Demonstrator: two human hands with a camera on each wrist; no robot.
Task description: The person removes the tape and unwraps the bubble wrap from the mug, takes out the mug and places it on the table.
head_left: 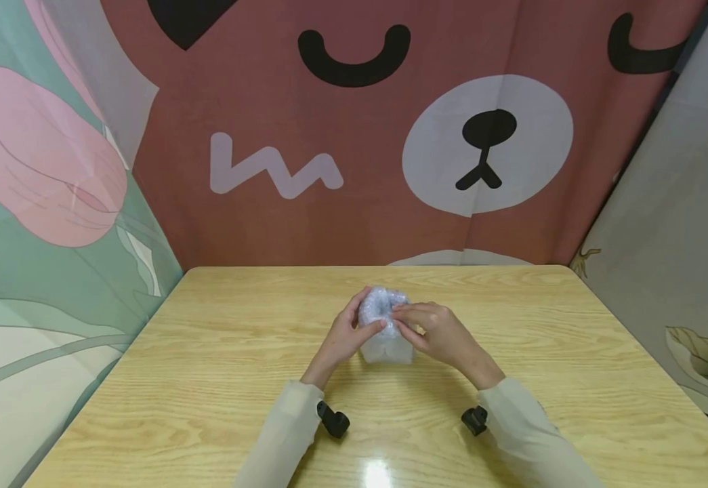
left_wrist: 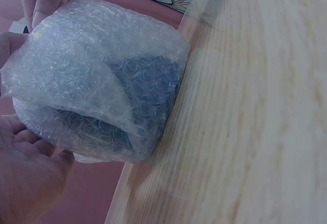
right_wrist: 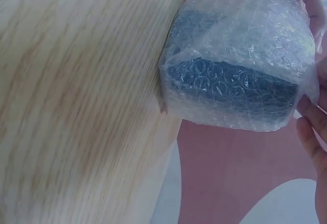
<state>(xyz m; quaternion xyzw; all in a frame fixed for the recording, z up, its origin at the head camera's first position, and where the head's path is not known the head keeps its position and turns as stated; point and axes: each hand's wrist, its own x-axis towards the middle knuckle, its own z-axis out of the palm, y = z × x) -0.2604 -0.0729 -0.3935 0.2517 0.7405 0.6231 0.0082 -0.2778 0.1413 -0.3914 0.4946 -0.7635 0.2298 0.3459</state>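
Observation:
A bundle of bubble wrap stands on the table in the middle of the head view, its gathered top bunched inward. Through the layers a dark blue-grey object shows in the left wrist view; its kind is hidden. My left hand holds the bundle's left side, thumb in front and fingers behind. With thumb and fingertips, my right hand pinches the wrap at the upper right. In the right wrist view, the wrap folds over the dark side, and the right fingers touch its edge.
The light wood table stretches around the bundle. A reddish curtain with a bear face hangs behind its far edge, with printed cloth on both sides. Black wrist cameras sit on both sleeves.

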